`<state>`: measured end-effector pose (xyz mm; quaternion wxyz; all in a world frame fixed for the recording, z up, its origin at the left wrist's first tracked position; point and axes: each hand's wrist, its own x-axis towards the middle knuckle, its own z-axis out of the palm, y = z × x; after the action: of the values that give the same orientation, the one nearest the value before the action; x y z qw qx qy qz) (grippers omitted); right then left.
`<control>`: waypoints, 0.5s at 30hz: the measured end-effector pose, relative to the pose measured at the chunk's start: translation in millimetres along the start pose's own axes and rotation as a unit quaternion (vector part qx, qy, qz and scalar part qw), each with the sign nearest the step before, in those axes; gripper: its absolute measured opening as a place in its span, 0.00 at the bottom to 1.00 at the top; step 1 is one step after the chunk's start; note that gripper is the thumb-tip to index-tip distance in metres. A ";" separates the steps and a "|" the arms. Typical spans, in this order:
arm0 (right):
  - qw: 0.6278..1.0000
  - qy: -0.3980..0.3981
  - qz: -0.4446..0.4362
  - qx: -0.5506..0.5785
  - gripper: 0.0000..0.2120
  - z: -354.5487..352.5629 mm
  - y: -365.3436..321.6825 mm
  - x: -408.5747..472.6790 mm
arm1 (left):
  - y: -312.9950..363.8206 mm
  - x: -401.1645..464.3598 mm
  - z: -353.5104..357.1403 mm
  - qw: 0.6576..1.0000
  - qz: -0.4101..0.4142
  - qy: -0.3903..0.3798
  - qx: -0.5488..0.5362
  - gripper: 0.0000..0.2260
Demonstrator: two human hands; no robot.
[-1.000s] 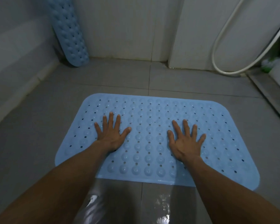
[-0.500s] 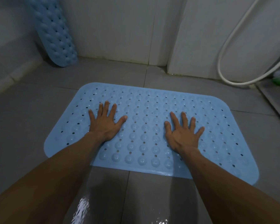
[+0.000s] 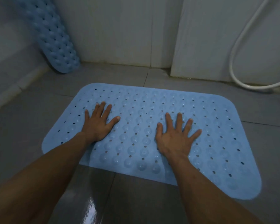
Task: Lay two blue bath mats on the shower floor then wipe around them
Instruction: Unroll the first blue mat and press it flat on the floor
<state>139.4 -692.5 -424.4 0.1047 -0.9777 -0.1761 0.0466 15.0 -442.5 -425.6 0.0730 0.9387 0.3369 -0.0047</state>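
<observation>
on the grey tiled shower floor (image 3: 31, 126) i've got the first blue bath mat (image 3: 152, 126) lying flat, and both hands are open on it, palms down, fingers spread, gripping nothing. my left hand (image 3: 98, 125) is on the mat's left half and my right hand (image 3: 174, 138) is just right of its middle. to do this step well, i'd press evenly and work outward toward the corners so the mat seats on the wet tile without ripples; the near right corner looks worth a firm push. the second blue bath mat (image 3: 55, 39) stands rolled in the far left corner, leaning on the wall, well apart from both hands. a white shower hose (image 3: 236, 50) loops at the far right.
</observation>
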 end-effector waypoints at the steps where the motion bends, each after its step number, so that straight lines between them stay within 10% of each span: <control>1: 1.000 -0.001 0.001 0.000 0.30 -0.8 -0.6 0.5 | 1.4 -1.3 -2.2 1.000 -0.002 -0.003 0.001 0.37; 15: 0.998 -0.049 0.019 -0.025 0.30 -6.6 -4.7 0.0 | -1.3 -1.4 -4.9 0.999 0.013 -0.028 -0.004 0.37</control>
<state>138.7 -689.4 -416.9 0.0706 -0.9796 -0.1640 0.0924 12.8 -441.7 -420.8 0.0860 0.9424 0.3220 -0.0291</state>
